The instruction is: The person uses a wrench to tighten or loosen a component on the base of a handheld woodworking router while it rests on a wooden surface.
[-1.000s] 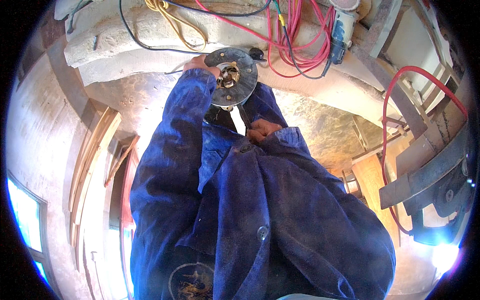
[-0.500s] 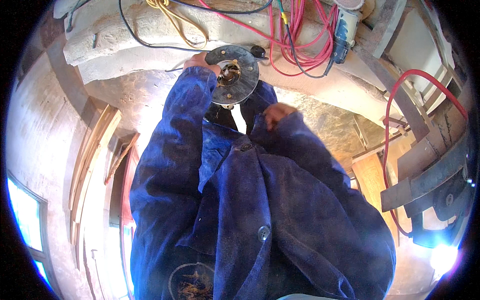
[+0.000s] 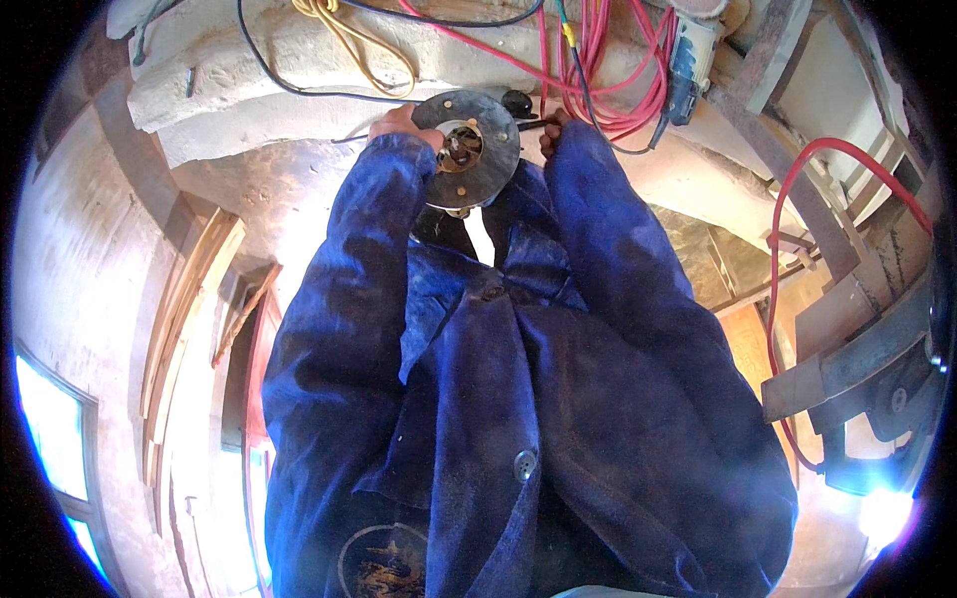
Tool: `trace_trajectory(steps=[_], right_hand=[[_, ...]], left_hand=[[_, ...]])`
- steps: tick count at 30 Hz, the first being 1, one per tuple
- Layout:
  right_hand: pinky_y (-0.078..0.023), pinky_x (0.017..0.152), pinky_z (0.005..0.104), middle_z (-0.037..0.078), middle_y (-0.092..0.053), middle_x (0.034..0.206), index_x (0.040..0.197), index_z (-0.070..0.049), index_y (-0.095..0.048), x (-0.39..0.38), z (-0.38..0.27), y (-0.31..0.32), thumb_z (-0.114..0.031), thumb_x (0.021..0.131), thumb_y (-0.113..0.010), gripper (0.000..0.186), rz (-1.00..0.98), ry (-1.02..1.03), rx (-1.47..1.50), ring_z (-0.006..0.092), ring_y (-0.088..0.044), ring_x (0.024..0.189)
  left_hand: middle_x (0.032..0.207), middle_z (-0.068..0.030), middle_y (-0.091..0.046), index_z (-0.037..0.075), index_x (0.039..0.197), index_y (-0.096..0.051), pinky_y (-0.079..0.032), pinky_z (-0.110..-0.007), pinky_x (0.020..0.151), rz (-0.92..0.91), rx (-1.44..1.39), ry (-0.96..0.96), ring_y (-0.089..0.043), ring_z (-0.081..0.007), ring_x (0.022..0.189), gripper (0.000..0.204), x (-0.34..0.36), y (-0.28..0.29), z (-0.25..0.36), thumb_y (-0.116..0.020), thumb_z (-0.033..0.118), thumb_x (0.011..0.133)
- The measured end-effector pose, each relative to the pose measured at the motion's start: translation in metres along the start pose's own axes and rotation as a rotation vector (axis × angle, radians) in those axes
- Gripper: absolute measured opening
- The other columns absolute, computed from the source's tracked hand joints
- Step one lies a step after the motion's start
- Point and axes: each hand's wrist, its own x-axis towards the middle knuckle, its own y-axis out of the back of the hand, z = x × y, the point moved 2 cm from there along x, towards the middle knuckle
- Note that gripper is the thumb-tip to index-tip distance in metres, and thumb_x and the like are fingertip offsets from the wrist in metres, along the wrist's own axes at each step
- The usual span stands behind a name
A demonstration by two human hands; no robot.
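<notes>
A round dark metal flange, with several brass-coloured bolt heads and an open centre, stands near the top middle. Its inside shows worn metal parts too small to tell. My left hand grips the flange's left edge, thumb toward the centre. To the right of the flange, my right hand is closed on a thin dark rod-like piece. That piece reaches toward the flange's rim; whether it touches is hard to tell. A black rounded knob sits just above it. Blue sleeves cover both my forearms.
A pale, rough workbench spans the top. On it lie a coiled red cable, a yellow cord and a grey-and-black power tool. At right stands a dark machine with a red hose. Wooden boards lean at left.
My right hand has moved up from in front of my chest to the flange's right side, and now holds the dark rod-like piece. My left hand stays on the flange, which has shifted slightly.
</notes>
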Motion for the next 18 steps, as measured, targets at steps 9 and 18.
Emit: trace_trajectory(steps=[9,18], right_hand=[[-0.042,0.046,0.0356,0.009,-0.055,0.063,0.101,-0.004,-0.053,-0.079,0.061,0.071,-0.041,0.099,-0.037,0.041,0.208,0.007,-0.577,0.0246,-0.053,0.05],[-0.048,0.056,0.0307,0.013,-0.067,0.083,0.103,0.001,-0.06,-0.209,0.03,-0.092,-0.032,0.098,-0.043,0.038,0.086,-0.133,-0.742,0.0223,-0.064,0.068]], left_hand=[[0.122,-0.0183,-0.059,0.01,0.126,-0.056,-0.043,-0.036,0.1,-0.022,0.008,0.065,-0.056,-0.0305,0.114,0.062,0.0,0.0,-0.001,-0.064,0.022,0.066],[0.129,-0.0176,-0.054,0.011,0.131,-0.052,-0.042,-0.036,0.102,-0.064,0.017,0.085,-0.053,-0.031,0.119,0.067,0.005,-0.003,-0.011,-0.064,0.022,0.066]])
